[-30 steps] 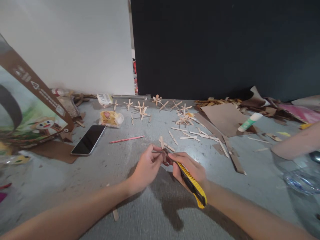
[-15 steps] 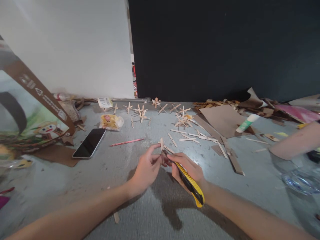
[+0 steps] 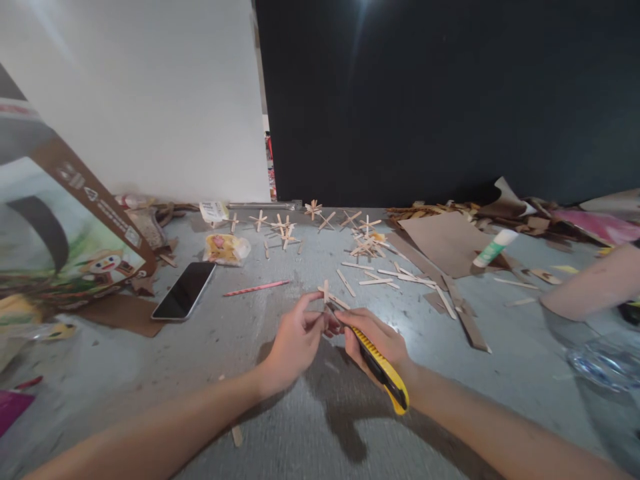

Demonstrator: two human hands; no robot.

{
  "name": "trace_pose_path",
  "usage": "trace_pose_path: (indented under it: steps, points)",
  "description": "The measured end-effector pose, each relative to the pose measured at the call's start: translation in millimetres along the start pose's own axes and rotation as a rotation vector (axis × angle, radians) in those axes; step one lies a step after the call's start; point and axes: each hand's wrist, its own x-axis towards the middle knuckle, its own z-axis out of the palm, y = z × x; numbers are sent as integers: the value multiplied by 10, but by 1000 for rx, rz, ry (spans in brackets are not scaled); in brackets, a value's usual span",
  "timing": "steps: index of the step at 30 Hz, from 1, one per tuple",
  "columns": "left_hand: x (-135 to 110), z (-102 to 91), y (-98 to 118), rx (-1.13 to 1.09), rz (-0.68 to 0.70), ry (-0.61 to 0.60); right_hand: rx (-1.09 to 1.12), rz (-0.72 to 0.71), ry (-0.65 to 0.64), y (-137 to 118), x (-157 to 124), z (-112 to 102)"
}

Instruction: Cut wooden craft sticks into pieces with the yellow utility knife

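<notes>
My right hand (image 3: 376, 339) grips a yellow utility knife (image 3: 383, 369), its blade end pointing at my left hand. My left hand (image 3: 295, 340) pinches a thin wooden stick (image 3: 326, 292) between thumb and fingers, right against the blade tip. Both hands meet just above the grey table (image 3: 240, 373) near its middle. Loose wooden sticks (image 3: 373, 273) and small stick crosses (image 3: 285, 227) lie scattered beyond the hands.
A black phone (image 3: 184, 291) and a pink pencil (image 3: 256, 288) lie to the left. A printed cardboard box (image 3: 60, 233) leans at far left. Brown cardboard sheets (image 3: 445, 243), a glue stick (image 3: 496, 247) and scraps are at right. Another person's arm (image 3: 593, 287) rests at the right edge.
The hands have stayed together with only small shifts. The view has drifted slightly, so the table things sit a little lower and to the right.
</notes>
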Motion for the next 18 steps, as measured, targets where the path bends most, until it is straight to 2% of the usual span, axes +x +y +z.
trace_pose_path:
  steps: [4,9,18]
  points:
    - [-8,-12,-18,44,32,7,-80,-51,-74,35,-5,-23]
    - [-21,-16,-26,90,67,25,-89,-49,-94,49,-26,-13]
    - [-36,-2,-23,131,78,40,-3,41,-33,-42,9,15]
